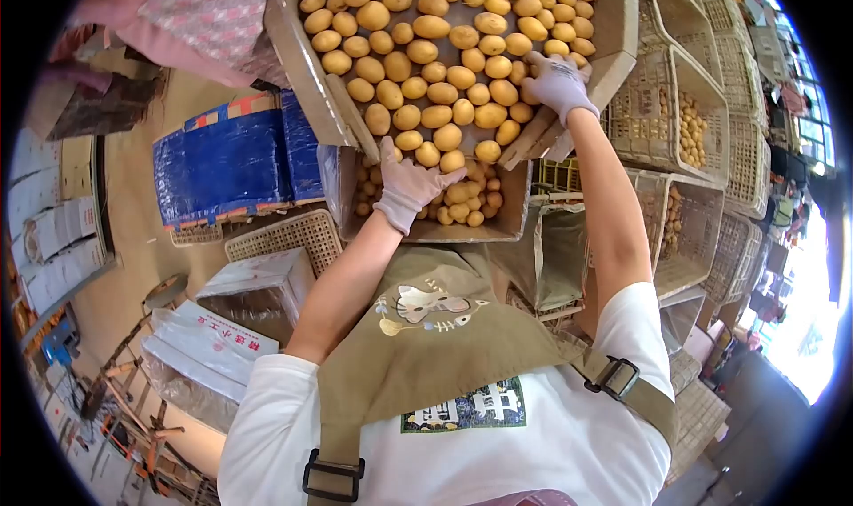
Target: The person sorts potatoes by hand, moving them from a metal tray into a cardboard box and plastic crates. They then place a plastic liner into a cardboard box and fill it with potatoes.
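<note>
Many small yellow potatoes (436,117) lie spread over a sorting table with raised wooden sides (306,71). My left hand (409,182), in a pale glove, is at the table's lower opening, fingers spread, above a box (520,206) of potatoes. Near the right side of the table, my right hand (558,84), also gloved, rests against potatoes with its fingers apart. Whether its fingertips grip a potato cannot be made out. Several potatoes sit at the opening between the two wooden side pieces.
Stacked plastic crates (657,106), some with potatoes, stand at the right. A blue-wrapped stack (222,164), a beige crate (284,239) and white cartons (218,339) are at the left. Another person's pink clothing (142,35) shows at the upper left.
</note>
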Motion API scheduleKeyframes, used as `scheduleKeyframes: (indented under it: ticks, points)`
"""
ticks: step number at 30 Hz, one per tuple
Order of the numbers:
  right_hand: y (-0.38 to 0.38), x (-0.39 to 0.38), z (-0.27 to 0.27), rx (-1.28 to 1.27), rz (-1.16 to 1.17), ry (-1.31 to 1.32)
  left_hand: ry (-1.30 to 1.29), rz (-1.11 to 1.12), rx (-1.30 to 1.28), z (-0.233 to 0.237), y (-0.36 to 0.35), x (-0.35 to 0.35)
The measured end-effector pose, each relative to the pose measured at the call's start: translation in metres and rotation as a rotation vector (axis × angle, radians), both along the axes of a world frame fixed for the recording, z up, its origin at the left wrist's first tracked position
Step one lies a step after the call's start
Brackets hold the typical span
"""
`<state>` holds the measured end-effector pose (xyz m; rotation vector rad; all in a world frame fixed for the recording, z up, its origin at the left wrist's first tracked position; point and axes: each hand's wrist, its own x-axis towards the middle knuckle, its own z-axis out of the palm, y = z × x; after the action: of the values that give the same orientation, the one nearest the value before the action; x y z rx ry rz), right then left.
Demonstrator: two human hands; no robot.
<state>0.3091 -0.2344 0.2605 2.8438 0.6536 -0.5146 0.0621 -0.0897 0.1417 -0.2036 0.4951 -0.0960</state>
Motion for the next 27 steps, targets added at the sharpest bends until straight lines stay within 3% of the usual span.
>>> scheduleKeyframes:
  ticks: [1, 2, 3, 5, 6, 9, 10, 11, 12, 13, 14, 15, 16, 17, 18, 20, 21, 23, 25, 27]
  points:
    - [0.0, -0.002, 0.005, 0.034, -0.005, -0.023, 0.008, 0.012, -0.021, -0.001, 0.001, -0.001]
    - [-0.019, 0.01, -0.023, 0.18, 0.046, -0.124, 0.044, 0.004, -0.047, -0.001, 0.002, -0.001]
    - [-0.027, 0.004, -0.018, 0.245, 0.215, -0.262, 0.044, 0.01, -0.044, -0.002, 0.003, -0.001]
    - [-0.04, -0.006, 0.021, 0.43, 0.5, -0.392, 0.043, 0.019, -0.047, -0.003, 0.003, -0.001]
    - [-0.048, -0.006, 0.042, 0.37, 0.515, -0.662, 0.106, 0.008, -0.051, 0.003, 0.004, 0.001]
    - [-0.1, 0.011, 0.07, 0.388, 0.113, -1.021, -0.07, 0.013, -0.07, -0.011, 0.001, 0.002]
    - [-0.096, 0.004, 0.07, 0.391, 0.146, -1.071, -0.059, -0.008, -0.157, -0.011, 0.001, 0.003]
    - [-0.09, -0.006, 0.065, 0.365, 0.274, -1.071, -0.031, -0.024, -0.117, -0.011, -0.001, 0.006]
    - [-0.073, -0.029, 0.054, 0.51, 0.157, -0.634, -0.002, -0.042, -0.076, -0.01, -0.003, 0.007]
    - [-0.056, -0.047, 0.035, 0.579, 0.341, -0.544, 0.028, -0.06, -0.034, -0.009, -0.004, 0.009]
    - [-0.027, -0.078, 0.031, 0.456, 0.308, -0.398, -0.023, -0.081, 0.0, -0.017, -0.004, 0.008]
    - [-0.024, -0.093, 0.008, 0.414, 0.441, -0.303, -0.072, -0.102, 0.04, -0.016, -0.001, 0.006]
    - [-0.028, -0.102, -0.012, 0.295, 0.412, -0.152, -0.27, -0.088, 0.503, -0.052, -0.008, 0.001]
    - [-0.029, -0.107, -0.023, 0.174, 0.383, -0.002, -0.172, -0.159, 0.475, -0.061, -0.007, 0.001]
    - [-0.022, -0.105, -0.022, 0.266, 0.263, -0.022, -0.071, -0.226, 0.438, -0.069, -0.007, 0.0]
    - [-0.005, -0.096, -0.017, 0.445, 0.02, -0.058, 0.223, -0.272, 0.34, -0.022, 0.001, 0.006]
    - [-0.002, -0.095, -0.018, 0.378, 0.073, -0.031, 0.414, -0.253, 0.282, 0.01, 0.005, 0.009]
    - [0.003, -0.097, -0.019, 0.248, 0.179, 0.028, 0.224, -0.178, 0.233, 0.007, 0.009, 0.003]
    - [0.009, -0.07, -0.014, 0.554, -0.2, 0.367, 0.029, -0.092, 0.182, 0.004, 0.013, 0.002]
    - [0.025, -0.071, -0.026, 0.523, -0.064, -0.083, 0.055, -0.107, 0.197, 0.007, 0.01, 0.006]
